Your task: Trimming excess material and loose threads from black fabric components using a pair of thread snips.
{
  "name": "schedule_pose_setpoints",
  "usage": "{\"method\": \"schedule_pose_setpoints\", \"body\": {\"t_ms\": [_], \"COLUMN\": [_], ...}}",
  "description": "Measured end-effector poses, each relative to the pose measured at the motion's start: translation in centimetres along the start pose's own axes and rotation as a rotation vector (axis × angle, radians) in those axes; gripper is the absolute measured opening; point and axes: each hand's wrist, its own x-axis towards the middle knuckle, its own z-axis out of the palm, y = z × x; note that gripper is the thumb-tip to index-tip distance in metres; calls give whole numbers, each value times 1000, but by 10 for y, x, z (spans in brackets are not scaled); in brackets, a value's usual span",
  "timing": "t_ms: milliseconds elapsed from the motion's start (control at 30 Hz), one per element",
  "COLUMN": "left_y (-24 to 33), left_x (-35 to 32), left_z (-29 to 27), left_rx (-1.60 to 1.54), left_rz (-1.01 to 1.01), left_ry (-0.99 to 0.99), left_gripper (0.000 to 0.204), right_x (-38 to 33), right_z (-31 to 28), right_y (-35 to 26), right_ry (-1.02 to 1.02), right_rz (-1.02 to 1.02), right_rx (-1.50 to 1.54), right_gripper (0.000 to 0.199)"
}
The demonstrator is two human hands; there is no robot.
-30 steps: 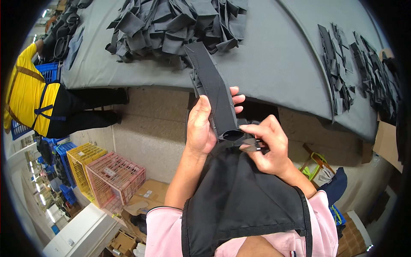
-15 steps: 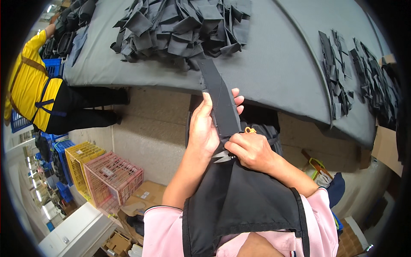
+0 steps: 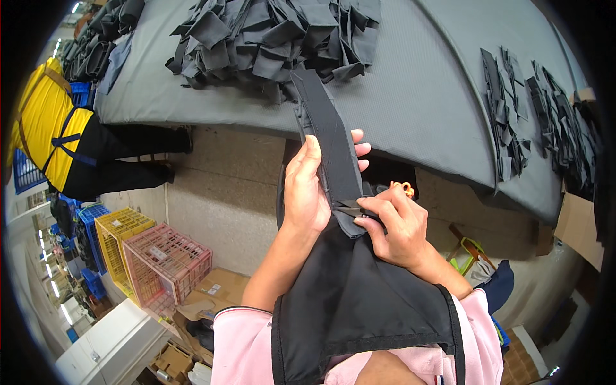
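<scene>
Head view: left hand (image 3: 307,189) grips long dark grey fabric strip (image 3: 330,138), fingers wrapped around its edge, thumb on front. Strip rises toward 12 o'clock, above edge of grey worktop (image 3: 423,102). Right hand (image 3: 396,226) at 3 o'clock of left hand, fingers closed on small metal scissors (image 3: 351,209), blades at strip's lower end. Black fabric piece (image 3: 356,295) hangs below hands, over pink sleeves. Heap of dark fabric pieces (image 3: 276,35) on worktop at 12 o'clock. Pink plastic crate (image 3: 168,263) at 8 o'clock, on floor.
</scene>
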Motion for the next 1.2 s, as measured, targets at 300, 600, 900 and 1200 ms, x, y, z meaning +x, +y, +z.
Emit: {"method": "schedule_pose_setpoints", "body": {"t_ms": [300, 600, 900, 1200], "left_y": [0, 0, 0, -1], "left_x": [-1, -2, -4, -4], "left_z": [0, 1, 1, 1], "left_rx": [4, 0, 43, 10], "left_rz": [4, 3, 55, 25], "left_ry": [26, 47, 75, 56], "left_gripper": [47, 48, 46, 44], "right_x": [1, -2, -2, 2], "right_z": [6, 8, 4, 6], "right_y": [-2, -3, -8, 2], "right_ry": [41, 48, 21, 18], "right_rz": [-124, -98, -76, 29], "right_rx": [-60, -34, -48, 63], "right_gripper": [27, 27, 30, 22]}}
